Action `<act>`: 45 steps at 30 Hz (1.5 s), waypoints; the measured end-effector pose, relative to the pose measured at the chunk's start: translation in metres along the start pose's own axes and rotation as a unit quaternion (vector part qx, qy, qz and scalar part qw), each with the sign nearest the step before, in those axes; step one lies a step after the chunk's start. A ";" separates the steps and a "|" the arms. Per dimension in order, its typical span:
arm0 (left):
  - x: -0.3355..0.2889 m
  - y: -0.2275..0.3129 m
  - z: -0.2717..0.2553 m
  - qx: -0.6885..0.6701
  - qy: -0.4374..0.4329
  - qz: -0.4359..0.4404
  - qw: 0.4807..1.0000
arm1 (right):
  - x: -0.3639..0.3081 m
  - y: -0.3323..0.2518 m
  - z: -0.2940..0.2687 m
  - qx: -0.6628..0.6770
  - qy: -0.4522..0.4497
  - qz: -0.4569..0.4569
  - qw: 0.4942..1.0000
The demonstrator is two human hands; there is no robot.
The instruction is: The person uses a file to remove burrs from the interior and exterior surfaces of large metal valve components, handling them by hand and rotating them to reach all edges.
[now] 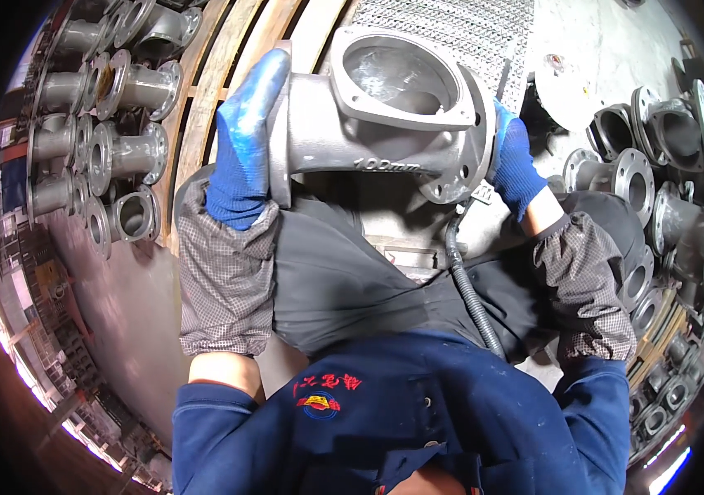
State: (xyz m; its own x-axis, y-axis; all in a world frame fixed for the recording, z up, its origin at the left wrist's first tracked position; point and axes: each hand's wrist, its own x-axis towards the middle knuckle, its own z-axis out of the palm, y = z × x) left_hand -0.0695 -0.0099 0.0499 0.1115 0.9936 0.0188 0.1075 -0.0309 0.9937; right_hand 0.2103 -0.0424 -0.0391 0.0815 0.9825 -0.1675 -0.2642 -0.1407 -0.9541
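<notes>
Between my two gloved hands is a grey metal valve body [352, 136], a flanged casting with a wide, roughly square opening on its upper side. My left hand [245, 140], in a blue coated glove, is wrapped against the left end flange, fingers along its outer face. At the other end, my right hand [514, 157] grips the round right flange, which has bolt holes; part of that hand is hidden behind the flange. Raised lettering runs along the casting's near side. Below it, a black corrugated hose [469, 289] runs down between my legs.
Wooden pallet slats [232, 41] lie at the far left, with several similar flanged castings [125, 153] stacked beside them. More castings [682, 214] crowd the right side. A textured metal grating [459, 29] lies beyond the casting, and a pale round object [561, 95] is to its right.
</notes>
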 end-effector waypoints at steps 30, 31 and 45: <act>0.014 0.016 0.007 0.339 -0.058 0.203 0.917 | 0.034 -0.001 -0.023 -0.398 -0.008 -0.013 0.917; 0.015 0.017 0.008 0.398 -0.067 0.269 0.875 | 0.032 -0.003 -0.024 -0.389 0.002 0.011 0.921; 0.031 0.028 0.011 0.422 -0.177 0.329 0.826 | 0.021 0.009 -0.015 -0.299 0.044 0.004 0.953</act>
State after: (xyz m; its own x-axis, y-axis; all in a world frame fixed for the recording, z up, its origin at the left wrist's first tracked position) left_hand -0.0526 0.0194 0.0769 0.6866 0.6412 0.3427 0.5413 -0.7655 0.3478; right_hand 0.2235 -0.0250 -0.0550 0.1684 0.9708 -0.1707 0.3282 -0.2185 -0.9190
